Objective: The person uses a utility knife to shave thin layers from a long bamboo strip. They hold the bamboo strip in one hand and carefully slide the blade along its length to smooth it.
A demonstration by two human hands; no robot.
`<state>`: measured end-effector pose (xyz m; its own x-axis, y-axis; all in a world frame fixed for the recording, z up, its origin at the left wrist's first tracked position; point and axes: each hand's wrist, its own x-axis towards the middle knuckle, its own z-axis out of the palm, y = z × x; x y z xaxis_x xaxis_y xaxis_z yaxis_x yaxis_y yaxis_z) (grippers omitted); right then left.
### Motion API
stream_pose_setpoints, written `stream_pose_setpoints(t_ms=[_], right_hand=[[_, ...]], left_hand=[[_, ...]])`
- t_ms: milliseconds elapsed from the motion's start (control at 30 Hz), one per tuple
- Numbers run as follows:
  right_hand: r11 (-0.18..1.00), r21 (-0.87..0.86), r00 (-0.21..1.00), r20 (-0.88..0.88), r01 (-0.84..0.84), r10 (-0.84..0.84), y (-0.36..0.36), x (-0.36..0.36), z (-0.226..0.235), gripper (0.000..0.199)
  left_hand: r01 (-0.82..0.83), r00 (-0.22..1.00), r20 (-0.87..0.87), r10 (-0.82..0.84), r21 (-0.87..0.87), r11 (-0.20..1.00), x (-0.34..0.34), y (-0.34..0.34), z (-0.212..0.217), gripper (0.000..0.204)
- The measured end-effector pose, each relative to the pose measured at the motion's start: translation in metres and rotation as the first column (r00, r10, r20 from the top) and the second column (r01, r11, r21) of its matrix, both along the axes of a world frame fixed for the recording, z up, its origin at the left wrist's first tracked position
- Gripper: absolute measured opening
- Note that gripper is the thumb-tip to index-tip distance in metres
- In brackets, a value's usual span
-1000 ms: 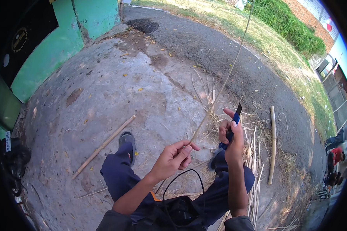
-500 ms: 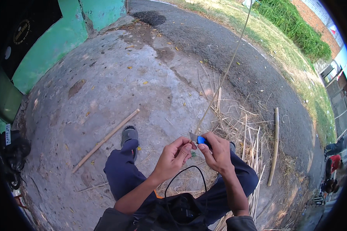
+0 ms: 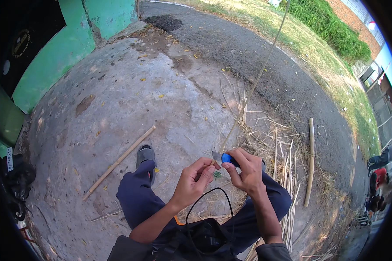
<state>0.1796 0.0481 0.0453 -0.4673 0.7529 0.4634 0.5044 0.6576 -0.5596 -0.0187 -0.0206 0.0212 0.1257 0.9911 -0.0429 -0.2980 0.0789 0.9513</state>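
Observation:
My left hand [image 3: 195, 182] is closed, thumb and fingers pinching the near end of a long thin bamboo strip [image 3: 258, 79]. The strip slants up and away to the far right. Wrapped in my right hand [image 3: 247, 172] is a knife with a blue handle [image 3: 226, 158]. Its short grey blade [image 3: 216, 155] lies against the strip, just beyond my left fingertips. Most of the handle is hidden by my fingers. Below the knife, a small green bit [image 3: 217, 175] shows between my hands.
Bamboo shavings and split strips [image 3: 287, 174] litter the ground by my right leg. A bamboo pole [image 3: 309, 163] lies farther right, and a brown stick [image 3: 119, 162] left of my foot. A black cord loop [image 3: 204, 191] hangs before me. At far left stands a green wall [image 3: 52, 71].
The knife has shifted slightly along the strip, and more of its blue handle shows between my hands. My left hand keeps its pinch. The whole view has turned a little.

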Motion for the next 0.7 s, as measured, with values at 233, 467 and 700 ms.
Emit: stream_pose_setpoints(t_ms=[233, 467, 700], right_hand=[[1.000, -0.026, 1.000, 0.001, -0.012, 0.012, 0.000, 0.003, -0.005, 0.028], [0.990, 0.035, 0.989, -0.061, 0.134, -0.132, 0.008, 0.008, 0.004, 0.025], [0.995, 0.078, 0.998, -0.018, 0.069, -0.068, 0.004, 0.007, -0.004, 0.027]], left_hand=[[-0.034, 0.999, -0.035, 0.035, 0.018, 0.999, 0.004, 0.000, -0.005, 0.016], [-0.087, 0.972, -0.206, 0.109, 0.112, 0.990, 0.014, -0.007, -0.006, 0.013], [-0.130, 0.922, -0.337, 0.190, 0.194, 0.972, 0.015, -0.007, -0.003, 0.011]])
